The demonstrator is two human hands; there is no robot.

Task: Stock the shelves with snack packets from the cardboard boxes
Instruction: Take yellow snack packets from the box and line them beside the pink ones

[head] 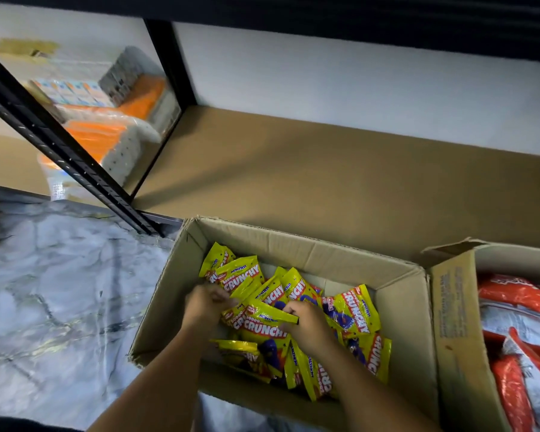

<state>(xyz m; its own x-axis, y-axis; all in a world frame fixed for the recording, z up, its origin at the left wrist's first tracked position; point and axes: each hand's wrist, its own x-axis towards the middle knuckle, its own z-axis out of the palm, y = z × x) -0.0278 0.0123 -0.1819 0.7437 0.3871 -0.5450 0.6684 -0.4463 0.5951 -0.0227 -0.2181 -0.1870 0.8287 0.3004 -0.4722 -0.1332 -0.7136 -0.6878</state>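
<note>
Evidently little had been stocked: the brown shelf board (325, 169) across the middle of the frame was seen bare, while the open cardboard box (396, 322) at lower centre was heaped with yellow Crunchy snack packets (356, 310). The left hand (205, 304) was curled round packets at the heap's left, and the right hand (309, 322) was pinched on one packet's top edge. A second box (455, 307) of orange-red packets (512, 294) was noted at lower right. Grey marbled flooring (60, 291) was seen at left, black racking (60, 145) with orange wrapped goods (106, 132) at upper left, and a pale wall (356, 82) behind.
</note>
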